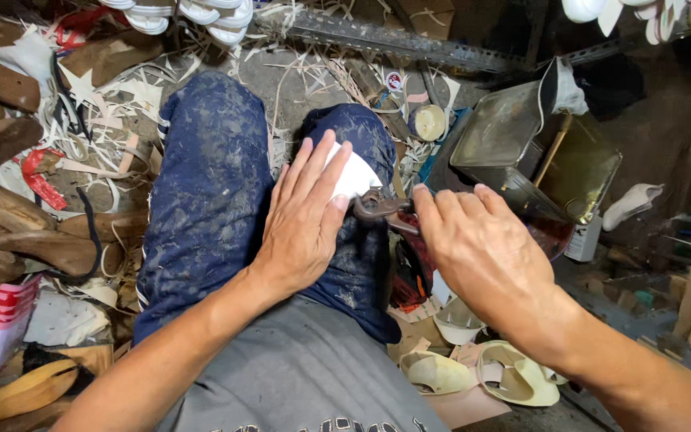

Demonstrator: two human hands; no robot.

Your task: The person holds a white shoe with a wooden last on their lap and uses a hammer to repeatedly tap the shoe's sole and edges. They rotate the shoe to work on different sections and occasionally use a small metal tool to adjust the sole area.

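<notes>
White piece [355,176] flat under left hand [301,220], right hand [481,248] grip closed on pliers [381,210], jaws probably biting its edge.

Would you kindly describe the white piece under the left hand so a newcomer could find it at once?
Start at the blue, stained trousers mid-frame and go to the knee on the right. There the left hand presses flat on a white piece. It alone is clean white, and rusty pincers in the right hand bite its edge.

Left hand [301,220] flat on white piece [355,178] atop knee; right hand [481,248] gripping pliers [381,208].
</notes>
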